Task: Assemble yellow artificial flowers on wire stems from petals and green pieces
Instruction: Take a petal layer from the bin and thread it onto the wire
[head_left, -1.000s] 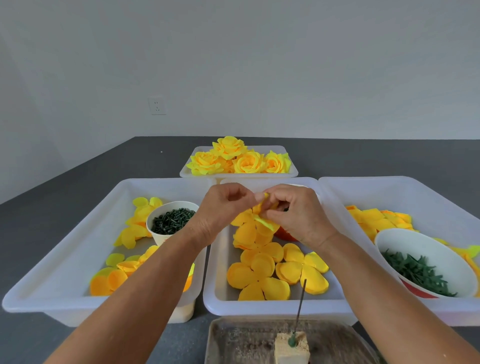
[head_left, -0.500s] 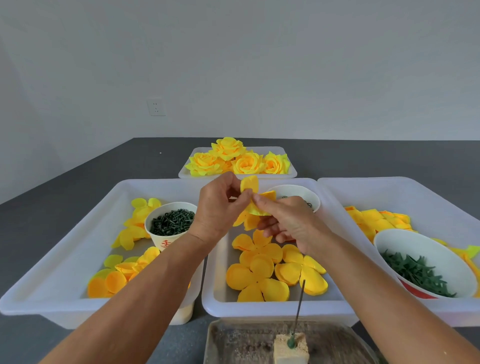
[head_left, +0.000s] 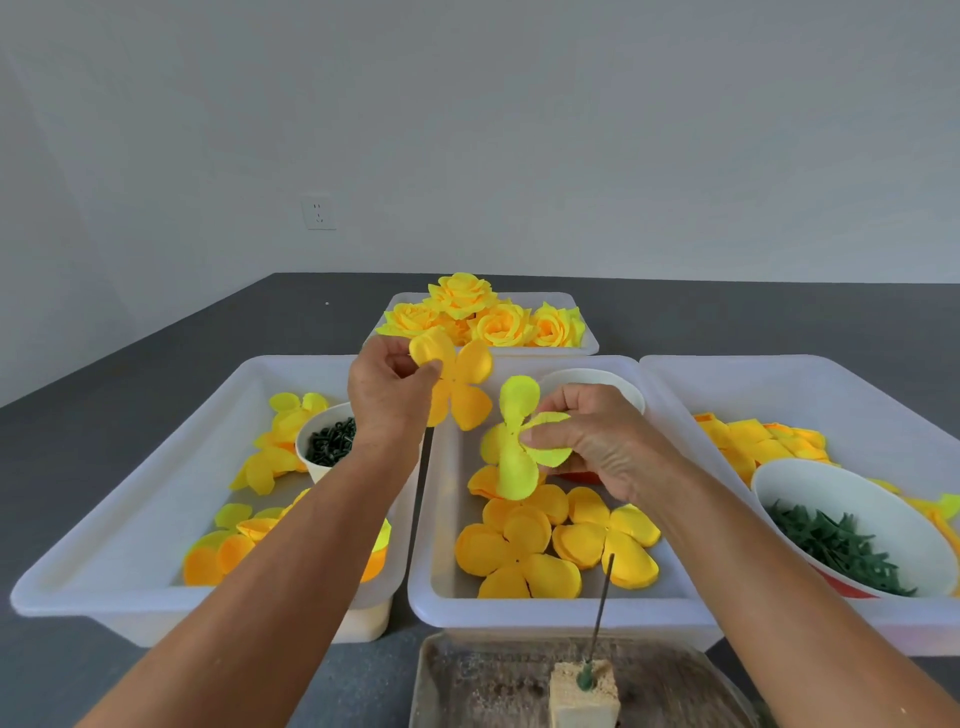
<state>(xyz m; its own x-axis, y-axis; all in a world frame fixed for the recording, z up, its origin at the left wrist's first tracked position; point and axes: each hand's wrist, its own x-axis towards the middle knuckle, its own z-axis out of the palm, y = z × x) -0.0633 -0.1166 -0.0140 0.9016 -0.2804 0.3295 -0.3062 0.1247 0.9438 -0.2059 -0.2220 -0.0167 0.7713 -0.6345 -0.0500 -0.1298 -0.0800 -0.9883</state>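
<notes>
My left hand (head_left: 387, 395) pinches an orange-yellow four-lobed petal piece (head_left: 462, 387) above the gap between the left and middle tubs. My right hand (head_left: 592, 441) pinches a paler lemon-yellow petal piece (head_left: 511, 447) over the middle tub (head_left: 447, 587). More orange petal pieces (head_left: 524, 540) lie flat in that tub. A thin wire stem (head_left: 600, 613) stands upright in a foam block (head_left: 584, 696) at the near edge. Finished yellow flowers (head_left: 483, 317) fill the far tray.
The left tub (head_left: 124, 530) holds loose petals and a white cup of dark green pieces (head_left: 330, 441). The right tub (head_left: 852, 395) holds yellow petals and a white bowl of green leaf pieces (head_left: 831, 540). A worn metal tray (head_left: 467, 686) sits under the foam block.
The two petal pieces, held together before, have been pulled apart. My left hand rose to the left with the orange piece; my right hand lowered with the pale one.
</notes>
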